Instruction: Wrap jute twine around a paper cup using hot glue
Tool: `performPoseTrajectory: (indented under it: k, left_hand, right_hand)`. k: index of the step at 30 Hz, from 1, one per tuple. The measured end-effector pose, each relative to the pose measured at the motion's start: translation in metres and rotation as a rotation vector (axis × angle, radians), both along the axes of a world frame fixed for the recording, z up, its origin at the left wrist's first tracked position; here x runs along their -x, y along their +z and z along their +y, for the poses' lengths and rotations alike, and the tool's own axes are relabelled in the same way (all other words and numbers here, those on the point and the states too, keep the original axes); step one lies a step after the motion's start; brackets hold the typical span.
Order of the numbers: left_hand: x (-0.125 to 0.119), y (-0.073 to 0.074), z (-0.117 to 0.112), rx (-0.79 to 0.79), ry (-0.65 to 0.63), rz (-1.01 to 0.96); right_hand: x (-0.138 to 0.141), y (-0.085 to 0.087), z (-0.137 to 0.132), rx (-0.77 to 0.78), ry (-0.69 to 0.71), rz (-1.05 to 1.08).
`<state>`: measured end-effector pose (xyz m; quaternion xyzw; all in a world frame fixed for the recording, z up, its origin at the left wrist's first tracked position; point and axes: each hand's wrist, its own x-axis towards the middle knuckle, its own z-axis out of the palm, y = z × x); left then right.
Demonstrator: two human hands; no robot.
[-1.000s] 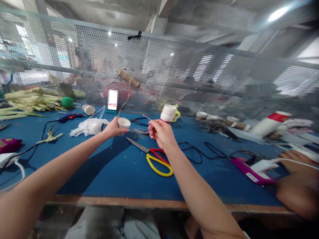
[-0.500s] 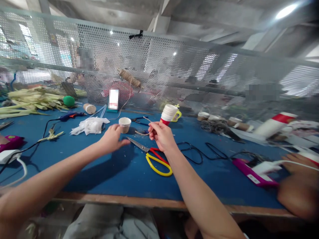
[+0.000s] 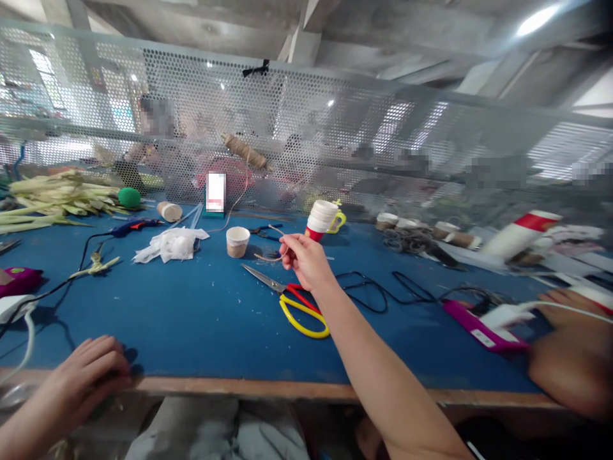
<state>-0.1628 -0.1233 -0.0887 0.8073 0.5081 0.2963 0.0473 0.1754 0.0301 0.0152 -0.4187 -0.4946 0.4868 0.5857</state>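
Observation:
My right hand [image 3: 306, 260] is raised over the blue table [image 3: 201, 319], fingers pinched on a thin tan strand of twine [image 3: 269, 257] that loops toward the small paper cup [image 3: 237, 241]. The cup stands alone on the table, left of my right hand. My left hand [image 3: 83, 377] rests at the near table edge, far left, fingers loosely curled, nothing seen in it. Scissors [image 3: 292, 300] with red and yellow handles lie just below my right hand.
A stack of cups [image 3: 323, 219], a twine spool [image 3: 244, 151] on the mesh screen, white cloth [image 3: 170, 243], a glue gun [image 3: 131, 225], green leaves [image 3: 57, 198], black cables [image 3: 383, 291]. Another person's hands [image 3: 569, 345] and a purple device [image 3: 476, 326] are at right.
My left hand let go of the paper cup, which now stands on the table, and drew back to the near edge at far left. My right hand stayed nearly still with the twine.

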Motion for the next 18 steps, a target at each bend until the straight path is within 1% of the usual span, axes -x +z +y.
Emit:
performPoseTrajectory:
  k: [3,5,6,10,13,15,16,17,18]
  left_hand:
    - [0.002,0.002,0.004,-0.003,-0.010,-0.020]
    - [0.007,0.004,0.011,0.013,-0.060,0.062]
    - [0.010,0.006,0.016,0.003,-0.050,0.093]
    - [0.016,0.010,0.035,-0.052,0.124,0.195]
    - [0.015,0.013,0.049,-0.071,0.216,0.286]
    - [0.006,0.021,0.059,-0.154,0.333,0.355]
    - [-0.003,0.027,0.064,-0.201,0.347,0.374]
    - [-0.016,0.036,0.069,-0.241,0.329,0.355]
    - [-0.032,0.047,0.075,-0.276,0.275,0.315]
  right_hand:
    - [-0.002,-0.001,0.001,0.000,0.000,0.000]
    - [-0.002,-0.001,0.001,0.004,-0.003,0.002]
    - [-0.002,-0.001,0.001,0.007,-0.003,0.003]
    - [-0.001,-0.001,0.001,0.009,0.001,0.009]
    - [0.000,-0.002,0.002,-0.001,0.011,0.020]
    - [0.002,-0.002,0.001,-0.004,0.007,0.024]
    - [0.003,-0.002,0.001,-0.001,0.004,0.026]
    - [0.004,-0.002,0.001,0.007,0.005,0.028]
    - [0.006,-0.003,0.000,0.018,0.014,0.028]
